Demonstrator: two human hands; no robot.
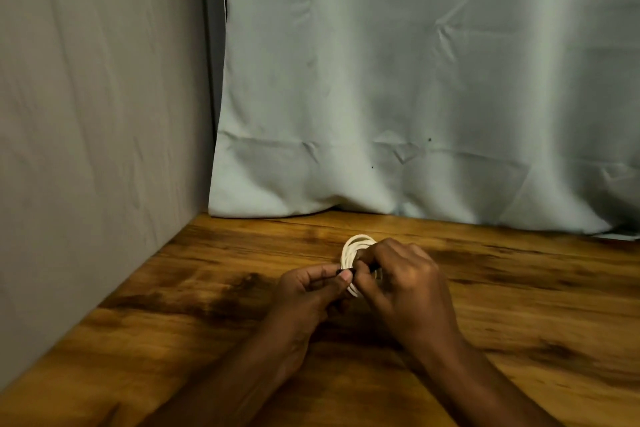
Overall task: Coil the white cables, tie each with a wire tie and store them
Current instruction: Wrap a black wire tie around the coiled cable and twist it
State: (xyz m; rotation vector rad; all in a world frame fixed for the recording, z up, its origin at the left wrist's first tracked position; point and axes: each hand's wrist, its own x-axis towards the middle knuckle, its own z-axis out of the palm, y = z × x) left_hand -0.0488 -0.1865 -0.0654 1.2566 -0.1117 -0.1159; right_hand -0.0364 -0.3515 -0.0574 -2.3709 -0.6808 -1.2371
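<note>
Item: white cable coil [354, 248], held just above the bench [173, 322]. Left hand [308, 291] and right hand [405, 281] both pinch a dark wire tie [347, 271]. Advice: twist snugly, loops kept bunched.

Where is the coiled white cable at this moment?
In the head view, the coiled white cable is just right of centre, held between the left hand and right hand above the wooden table.

Single head-worn view, facing forward and down, close over wooden table [173, 340], curtain [398, 80] behind
</note>
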